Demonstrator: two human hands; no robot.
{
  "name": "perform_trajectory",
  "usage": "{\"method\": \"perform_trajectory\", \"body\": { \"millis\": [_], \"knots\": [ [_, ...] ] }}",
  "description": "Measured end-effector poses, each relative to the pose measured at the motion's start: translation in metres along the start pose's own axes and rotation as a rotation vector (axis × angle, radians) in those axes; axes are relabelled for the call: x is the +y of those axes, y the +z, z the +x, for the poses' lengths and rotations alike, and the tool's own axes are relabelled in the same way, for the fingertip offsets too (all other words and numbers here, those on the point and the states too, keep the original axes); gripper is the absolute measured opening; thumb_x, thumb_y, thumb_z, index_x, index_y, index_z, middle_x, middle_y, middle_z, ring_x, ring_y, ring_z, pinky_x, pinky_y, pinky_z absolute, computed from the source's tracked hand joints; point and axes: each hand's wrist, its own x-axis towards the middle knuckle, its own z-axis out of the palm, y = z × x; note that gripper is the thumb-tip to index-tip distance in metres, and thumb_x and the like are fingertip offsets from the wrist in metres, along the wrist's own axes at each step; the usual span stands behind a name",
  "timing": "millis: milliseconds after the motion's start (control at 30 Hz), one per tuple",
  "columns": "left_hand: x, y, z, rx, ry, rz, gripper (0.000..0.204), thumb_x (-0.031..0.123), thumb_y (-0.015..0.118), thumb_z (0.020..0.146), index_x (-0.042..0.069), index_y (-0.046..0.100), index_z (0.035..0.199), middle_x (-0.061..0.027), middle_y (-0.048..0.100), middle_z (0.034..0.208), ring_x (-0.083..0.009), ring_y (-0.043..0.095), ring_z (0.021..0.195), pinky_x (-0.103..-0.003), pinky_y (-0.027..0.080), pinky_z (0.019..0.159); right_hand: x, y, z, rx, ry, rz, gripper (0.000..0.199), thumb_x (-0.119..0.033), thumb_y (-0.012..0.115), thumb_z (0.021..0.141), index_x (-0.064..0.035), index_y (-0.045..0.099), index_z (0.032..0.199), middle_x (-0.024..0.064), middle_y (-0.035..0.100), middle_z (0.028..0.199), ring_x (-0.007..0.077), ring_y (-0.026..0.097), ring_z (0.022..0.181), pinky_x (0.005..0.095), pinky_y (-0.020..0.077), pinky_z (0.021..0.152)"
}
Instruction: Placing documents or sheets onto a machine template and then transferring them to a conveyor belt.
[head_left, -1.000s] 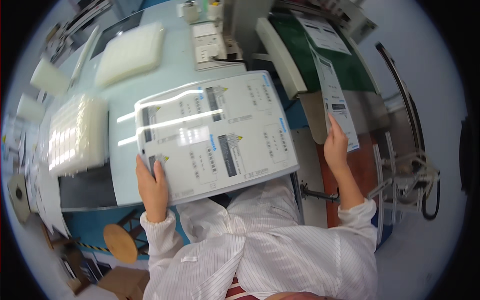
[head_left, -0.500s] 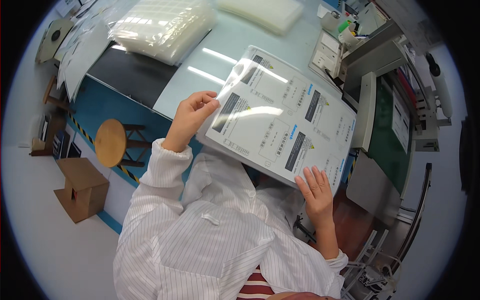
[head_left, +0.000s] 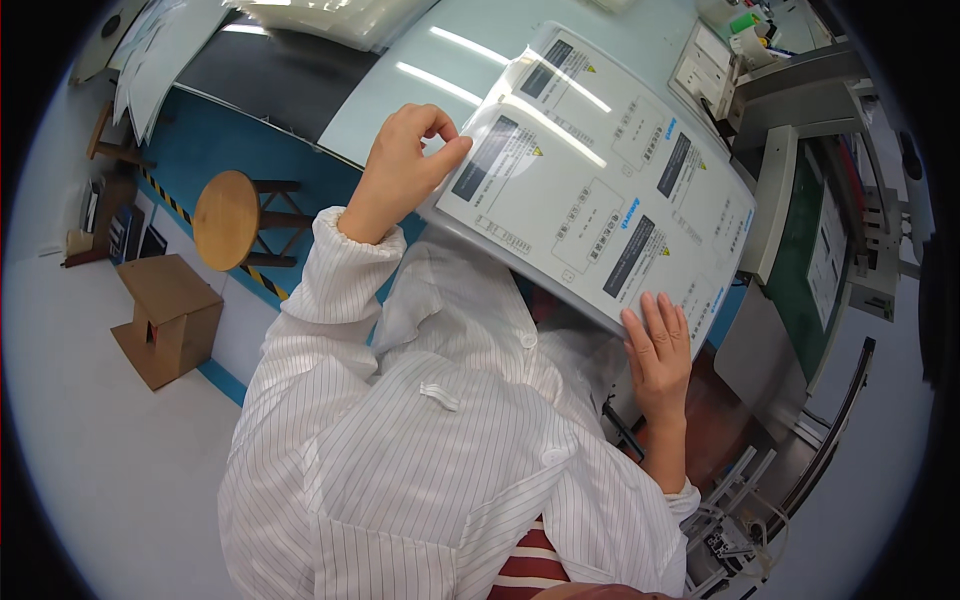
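Steadying the printed sheets (head_left: 600, 185) at the near edge of the table (head_left: 388, 85), I should press evenly with my flat, empty right hand (head_left: 662, 362); my left hand (head_left: 407, 165), above that edge, curls near-pinched, hold unclear.

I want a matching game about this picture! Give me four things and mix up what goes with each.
1. left hand
2. right hand
3. stool
4. box

A. has a round wooden seat
B. fingers stretched out, at the printed sheet's lower edge
C. brown cardboard
D. fingers curled, by the sheet's left edge

Pairs: 1-D, 2-B, 3-A, 4-C
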Motion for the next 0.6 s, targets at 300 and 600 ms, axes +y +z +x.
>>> {"method": "perform_trajectory", "body": {
  "millis": [300,600],
  "knots": [
    [-0.003,0.004,0.003,-0.009,0.048,0.034,0.026,0.018,0.068,0.084,0.000,0.060,0.101,-0.0113,0.061,0.097,-0.0227,0.056,0.093,-0.032,0.046,0.078,0.010,-0.015,-0.002,0.025,0.128,0.148,0.032,-0.009,0.057,0.092,-0.0037,0.063,0.123,0.0158,0.054,0.137,0.0337,0.046,0.131,0.0470,0.0335,0.110],
    [-0.004,0.029,0.010,-0.106,-0.036,0.012,0.048,0.026,0.057,0.098,-0.002,0.047,0.136,-0.0181,0.056,0.128,-0.0255,0.055,0.114,-0.034,0.044,0.094,0.182,-0.001,-0.097,0.286,0.790,-0.283,0.042,-0.022,0.047,0.100,-0.0048,0.048,0.137,0.0226,0.039,0.146,0.0391,0.036,0.137,0.0449,0.0303,0.111]
  ]
}}
